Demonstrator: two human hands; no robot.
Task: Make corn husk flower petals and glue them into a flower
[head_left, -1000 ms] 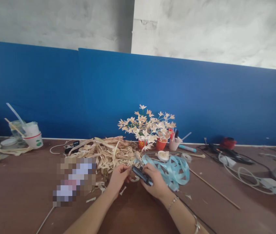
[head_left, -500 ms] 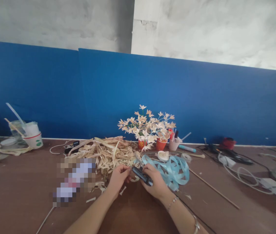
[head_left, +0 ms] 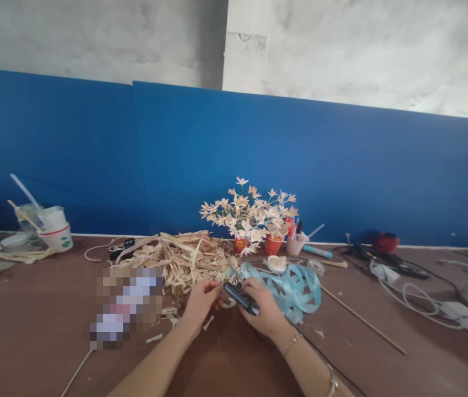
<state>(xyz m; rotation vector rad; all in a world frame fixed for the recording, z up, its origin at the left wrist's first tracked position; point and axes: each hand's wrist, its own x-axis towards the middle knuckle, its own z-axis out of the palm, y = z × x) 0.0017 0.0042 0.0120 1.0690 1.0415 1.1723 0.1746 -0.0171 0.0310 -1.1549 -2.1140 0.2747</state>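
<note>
Remotely, I recorded piled strips (head_left: 186,256) left unworked, the left hand (head_left: 201,303) curled, its hold indiscernible to me, a black tool (head_left: 237,296) between the hands, finished flowers (head_left: 241,203) in cups (head_left: 273,246) behind, and the right hand (head_left: 265,307) gripping that tool.

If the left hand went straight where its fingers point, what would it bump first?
Probably the black tool in the right hand: its end looks just ahead of the left hand, though this one view doesn't show depth well.
</note>
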